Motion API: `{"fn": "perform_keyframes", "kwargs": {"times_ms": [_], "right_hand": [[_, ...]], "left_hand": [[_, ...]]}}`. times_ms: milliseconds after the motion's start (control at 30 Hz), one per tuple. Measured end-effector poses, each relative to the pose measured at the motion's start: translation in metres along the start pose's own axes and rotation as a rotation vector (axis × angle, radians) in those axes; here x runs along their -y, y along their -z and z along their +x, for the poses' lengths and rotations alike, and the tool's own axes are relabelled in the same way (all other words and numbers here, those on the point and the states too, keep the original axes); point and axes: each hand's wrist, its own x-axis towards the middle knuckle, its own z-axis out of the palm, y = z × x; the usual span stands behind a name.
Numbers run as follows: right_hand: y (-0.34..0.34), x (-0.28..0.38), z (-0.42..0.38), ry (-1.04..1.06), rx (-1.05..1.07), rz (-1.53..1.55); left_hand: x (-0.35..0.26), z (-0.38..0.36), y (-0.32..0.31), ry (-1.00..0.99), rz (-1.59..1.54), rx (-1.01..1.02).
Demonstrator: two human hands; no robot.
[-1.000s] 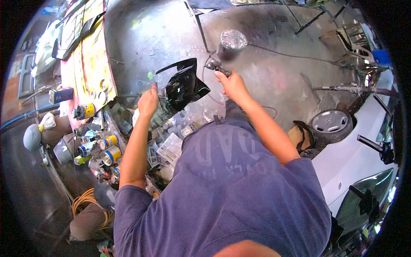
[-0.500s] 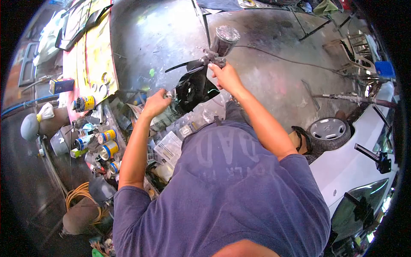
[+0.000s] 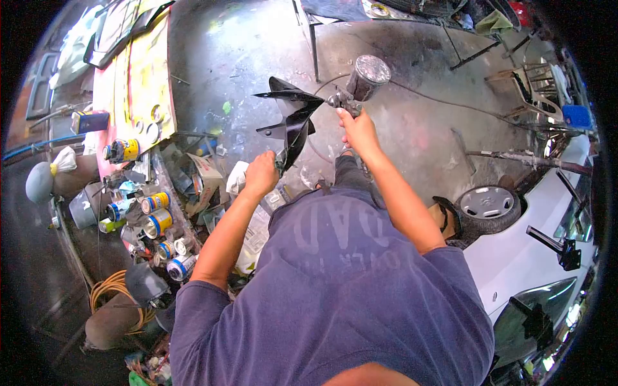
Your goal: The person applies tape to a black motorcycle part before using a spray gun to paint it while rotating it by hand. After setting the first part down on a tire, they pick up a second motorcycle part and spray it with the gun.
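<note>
My left hand [image 3: 262, 172] is closed on the lower end of a glossy black curved part [image 3: 296, 125], which stands up from it with pointed fins to the left. My right hand [image 3: 359, 134] grips a spray gun [image 3: 344, 101] with a round metallic cup [image 3: 368, 76] above it. The gun's front end is close to the upper right edge of the black part; whether they touch is unclear. A hose [image 3: 444, 98] runs off to the right behind the cup.
Paint cans [image 3: 158, 222] crowd the left side beside a yellow-covered board [image 3: 138, 83]. A wheel [image 3: 487, 204] and a white car panel [image 3: 515, 251] are at right. Coiled orange hose [image 3: 114, 293] lies lower left. A table leg [image 3: 313, 51] stands ahead.
The black part has turned from a broad face to a narrower, finned side view. My left hand has moved right and down, and my right hand with the spray gun has shifted right.
</note>
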Motion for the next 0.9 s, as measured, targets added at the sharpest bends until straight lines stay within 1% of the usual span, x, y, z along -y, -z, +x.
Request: {"fn": "perform_keyframes", "kwargs": {"times_ms": [33,67,167,200,300,333,433,567,600,700,733,833,900], "right_hand": [[0.000,-0.001,0.001,0.004,0.009,0.001],[-0.002,-0.001,0.002,0.008,0.018,0.003],[-0.011,0.004,0.006,0.004,0.059,0.020],[-0.015,0.007,0.006,-0.002,0.074,0.028],[-0.020,0.019,0.004,0.062,0.183,0.126],[-0.018,0.027,0.000,0.052,0.178,0.123],[0.000,0.042,0.003,0.104,0.233,0.075],[0.049,0.069,-0.002,0.136,0.225,-0.089],[0.059,0.071,0.005,0.135,0.255,-0.161],[0.071,0.077,0.004,0.157,0.230,-0.049],[0.070,0.073,0.011,0.114,0.257,-0.028],[0.057,0.073,0.007,0.117,0.232,0.148],[0.046,0.066,0.009,0.094,0.250,0.190]], "left_hand": [[-0.004,0.000,-0.002,0.036,-0.001,0.026],[-0.008,-0.001,-0.006,0.024,0.006,-0.018],[-0.007,-0.002,-0.020,-0.068,0.075,-0.089],[-0.010,-0.004,-0.022,-0.072,0.122,-0.131],[-0.007,-0.008,-0.022,-0.105,0.232,-0.164],[-0.004,-0.010,-0.022,-0.128,0.256,-0.165],[0.015,-0.011,-0.017,-0.202,0.314,-0.158],[0.044,-0.007,-0.006,-0.309,0.395,-0.133],[0.047,-0.006,0.000,-0.328,0.421,-0.132],[0.053,-0.003,0.014,-0.371,0.484,-0.113],[0.053,-0.003,0.019,-0.380,0.497,-0.110],[0.051,-0.001,0.029,-0.399,0.544,-0.117],[0.049,0.000,0.031,-0.403,0.572,-0.114]]}}
